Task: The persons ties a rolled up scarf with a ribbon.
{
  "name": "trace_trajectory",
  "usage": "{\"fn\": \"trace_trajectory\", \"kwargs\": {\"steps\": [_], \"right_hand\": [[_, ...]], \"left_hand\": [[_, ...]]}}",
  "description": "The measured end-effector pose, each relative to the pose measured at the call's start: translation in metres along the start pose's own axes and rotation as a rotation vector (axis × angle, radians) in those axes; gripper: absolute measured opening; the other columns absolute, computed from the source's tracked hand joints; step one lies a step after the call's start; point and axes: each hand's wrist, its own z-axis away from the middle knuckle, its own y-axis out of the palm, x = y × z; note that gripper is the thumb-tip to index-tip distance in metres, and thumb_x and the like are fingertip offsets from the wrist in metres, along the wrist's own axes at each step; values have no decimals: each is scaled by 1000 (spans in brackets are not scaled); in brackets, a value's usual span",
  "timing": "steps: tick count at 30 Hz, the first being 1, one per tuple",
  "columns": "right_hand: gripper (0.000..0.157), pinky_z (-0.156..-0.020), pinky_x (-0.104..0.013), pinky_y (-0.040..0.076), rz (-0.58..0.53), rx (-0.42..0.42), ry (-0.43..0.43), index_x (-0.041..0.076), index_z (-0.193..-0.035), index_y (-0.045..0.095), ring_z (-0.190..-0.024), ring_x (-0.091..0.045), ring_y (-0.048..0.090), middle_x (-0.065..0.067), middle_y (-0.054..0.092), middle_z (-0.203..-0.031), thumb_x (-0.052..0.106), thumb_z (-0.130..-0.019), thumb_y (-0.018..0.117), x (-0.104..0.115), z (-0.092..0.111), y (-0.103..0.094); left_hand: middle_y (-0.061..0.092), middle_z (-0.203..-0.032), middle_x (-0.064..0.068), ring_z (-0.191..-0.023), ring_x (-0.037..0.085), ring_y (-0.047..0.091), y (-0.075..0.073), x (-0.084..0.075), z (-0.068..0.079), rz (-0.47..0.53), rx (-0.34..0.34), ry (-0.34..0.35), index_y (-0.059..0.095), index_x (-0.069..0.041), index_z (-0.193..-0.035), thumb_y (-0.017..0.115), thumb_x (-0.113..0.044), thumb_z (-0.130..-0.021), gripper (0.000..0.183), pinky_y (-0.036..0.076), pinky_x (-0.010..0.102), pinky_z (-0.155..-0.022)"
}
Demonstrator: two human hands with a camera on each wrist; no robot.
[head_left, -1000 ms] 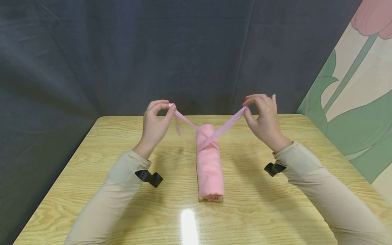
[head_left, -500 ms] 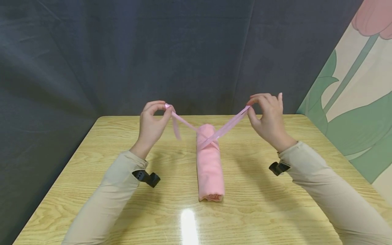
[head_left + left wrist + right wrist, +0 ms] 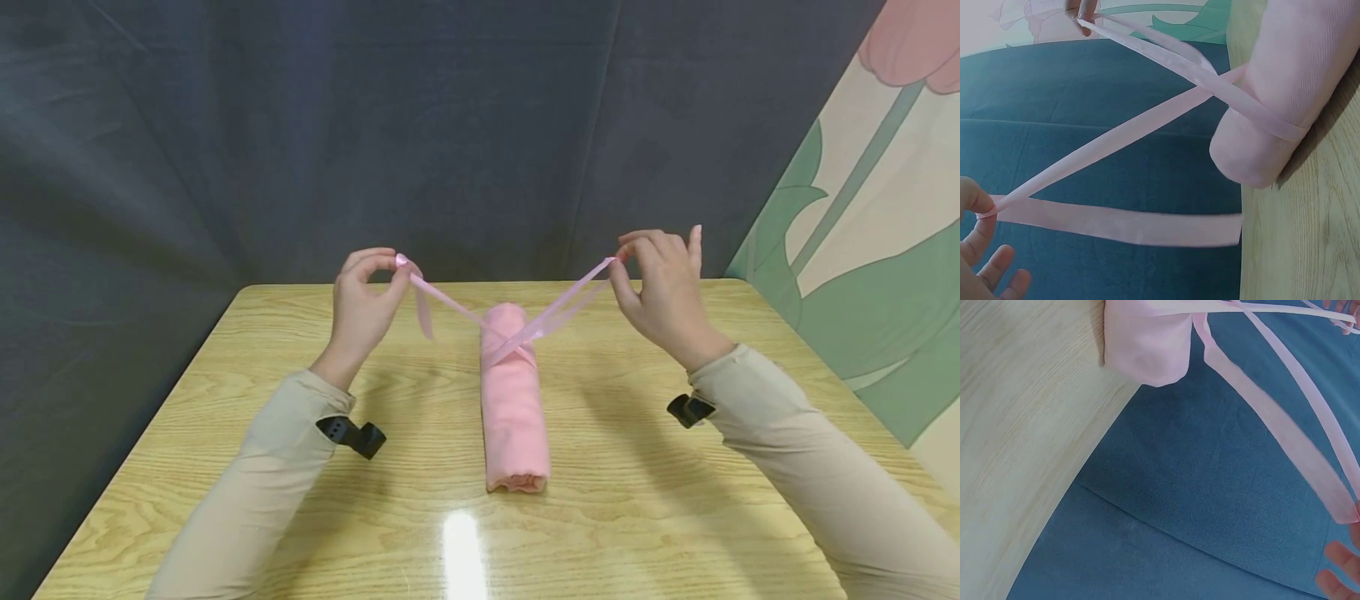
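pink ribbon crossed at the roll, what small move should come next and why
Perhaps draw the left hand and right hand slightly wider apart: both pinch the pink ribbon and its strands cross at the pink roll, so a gentle pull might snug the crossing.

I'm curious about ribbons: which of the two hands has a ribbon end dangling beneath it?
The left hand: a loose ribbon tail hangs below it, whereas both strands at the right hand slope toward the pink roll.
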Motion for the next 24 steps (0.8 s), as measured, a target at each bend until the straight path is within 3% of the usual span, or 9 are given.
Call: {"fn": "trace_trajectory", "kwargs": {"steps": [11,24], "right_hand": [[13,-112,-65,2,58,60,35,-4,-83,56,-103,-44,49,-22,60,-111,7,-89,53,-5,0,-5],[7,-110,-67,4,91,66,28,-3,-86,57,-102,-45,48,-23,58,-111,3,-88,54,-11,5,-7]], "left_hand": [[62,-110,22,-111,30,53,-4,2,-1,10,-26,-33,67,11,-87,64,-5,-81,17,35,35,-98],[59,-111,21,-110,29,52,-11,13,1,30,-27,-94,67,11,-91,64,-8,-85,21,37,35,-97]]}}
